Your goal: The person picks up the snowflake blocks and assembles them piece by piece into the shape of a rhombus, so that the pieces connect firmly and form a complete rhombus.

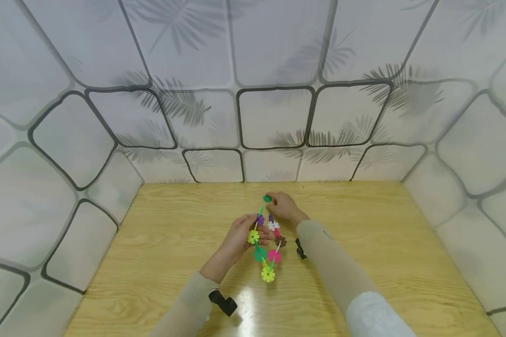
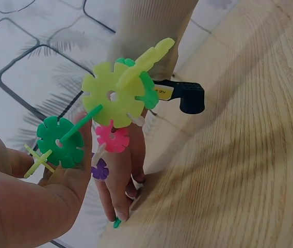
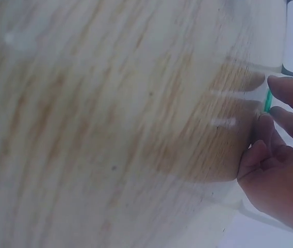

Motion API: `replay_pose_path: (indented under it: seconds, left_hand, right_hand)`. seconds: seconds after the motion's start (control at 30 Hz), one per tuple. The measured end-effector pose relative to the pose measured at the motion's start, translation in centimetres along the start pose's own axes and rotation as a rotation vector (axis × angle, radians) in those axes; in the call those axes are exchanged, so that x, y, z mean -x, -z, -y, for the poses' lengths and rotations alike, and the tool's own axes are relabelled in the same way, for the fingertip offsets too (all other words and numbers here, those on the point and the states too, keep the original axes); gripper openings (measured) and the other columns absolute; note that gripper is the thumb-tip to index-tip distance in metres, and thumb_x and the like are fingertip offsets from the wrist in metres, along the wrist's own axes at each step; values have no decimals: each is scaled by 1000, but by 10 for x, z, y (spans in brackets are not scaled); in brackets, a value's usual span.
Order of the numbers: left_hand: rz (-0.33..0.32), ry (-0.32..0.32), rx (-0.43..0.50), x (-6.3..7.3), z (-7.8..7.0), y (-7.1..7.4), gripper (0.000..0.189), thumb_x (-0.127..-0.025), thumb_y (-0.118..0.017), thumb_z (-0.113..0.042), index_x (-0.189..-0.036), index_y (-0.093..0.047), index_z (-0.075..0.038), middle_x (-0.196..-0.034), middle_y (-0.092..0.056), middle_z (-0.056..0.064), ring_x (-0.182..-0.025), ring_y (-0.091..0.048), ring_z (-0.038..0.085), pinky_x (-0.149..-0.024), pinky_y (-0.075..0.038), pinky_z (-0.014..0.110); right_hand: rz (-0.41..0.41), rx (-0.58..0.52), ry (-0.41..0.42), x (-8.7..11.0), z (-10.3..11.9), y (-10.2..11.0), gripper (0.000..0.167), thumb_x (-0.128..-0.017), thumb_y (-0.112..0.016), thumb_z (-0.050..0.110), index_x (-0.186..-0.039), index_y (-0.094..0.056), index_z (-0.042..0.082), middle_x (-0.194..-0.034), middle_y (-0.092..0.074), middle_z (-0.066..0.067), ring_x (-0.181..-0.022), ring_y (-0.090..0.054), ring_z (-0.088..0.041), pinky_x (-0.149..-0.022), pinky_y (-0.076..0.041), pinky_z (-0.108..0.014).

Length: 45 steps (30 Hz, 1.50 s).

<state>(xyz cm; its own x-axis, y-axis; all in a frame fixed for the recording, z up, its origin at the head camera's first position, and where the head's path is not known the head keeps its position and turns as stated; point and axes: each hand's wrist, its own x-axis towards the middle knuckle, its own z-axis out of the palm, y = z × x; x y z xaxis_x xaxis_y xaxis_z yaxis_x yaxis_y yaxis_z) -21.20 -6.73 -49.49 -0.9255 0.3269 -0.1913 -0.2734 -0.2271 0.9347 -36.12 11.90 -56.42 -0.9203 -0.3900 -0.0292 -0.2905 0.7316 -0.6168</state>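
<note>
My left hand (image 1: 237,239) holds a chain of slotted plastic snowflake discs between thumb and fingers. Hanging from it are a yellow disc (image 1: 268,274) at the bottom, a pink disc (image 1: 274,256), a brown disc (image 1: 280,241), a white disc (image 1: 273,226) and a purple disc (image 1: 260,219). In the left wrist view, a green disc (image 2: 60,142) lies close against the left fingers, joined edgewise to a large yellow disc (image 2: 110,95). Farther back, my right hand (image 1: 284,206) pinches a loose green disc (image 1: 267,198) at the tabletop; fingers partly hide it in the right wrist view.
The wooden table (image 1: 177,210) ends at a patterned back wall (image 1: 274,121), with side walls at left and right. Black wrist mounts stick out from the left sleeve (image 1: 222,303) and the right sleeve (image 1: 300,249). The right hand works close to the back wall.
</note>
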Motion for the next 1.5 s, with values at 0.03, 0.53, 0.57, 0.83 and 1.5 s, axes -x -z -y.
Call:
replay_pose_path:
  seconds: [0.03, 0.53, 0.57, 0.83, 1.5]
  left_hand:
    - [2, 1, 0, 0, 0, 0, 34, -117, -33, -24, -123, -51, 4, -84, -73, 1, -78, -78, 13, -76, -67, 30]
    - [14, -9, -4, 0, 1, 2, 36, -117, -32, -23, -125, -47, 8, -84, -73, 0, -76, -77, 11, -71, -66, 26]
    - [16, -11, -9, 0, 1, 2, 35, -117, -31, -23, -124, -47, 7, -84, -73, 0, -76, -77, 11, -71, -66, 26]
    - [24, -12, -12, 0, 4, 4, 37, -117, -31, -25, -124, -46, 8, -85, -73, 0, -76, -77, 11, -70, -65, 25]
    - [16, -9, -32, -3, 5, 5, 33, -117, -33, -29, -114, -51, -3, -87, -74, 0, -77, -77, 11, -72, -66, 28]
  right_hand:
    - [-4, 8, 4, -1, 0, 0, 54, -100, -62, 19, -151, -55, 4, -81, -53, -2, -71, -46, -16, -64, -38, -27]
    - [-69, 19, -6, 5, 8, 0, 44, -101, -68, 22, -142, -64, 7, -85, -59, -5, -76, -51, -17, -65, -41, -27]
    - [-71, 20, -11, 5, 8, 0, 42, -101, -69, 22, -139, -66, 7, -88, -61, -6, -78, -53, -18, -66, -43, -28]
    - [-63, -31, -38, 9, 10, 2, 31, -99, -70, 19, -126, -68, 4, -102, -67, -14, -89, -61, -25, -77, -53, -37]
    - [-24, -474, -53, 28, 27, 37, 31, -105, -65, 16, -128, -71, -4, -99, -80, -16, -72, -71, -13, -75, -63, -41]
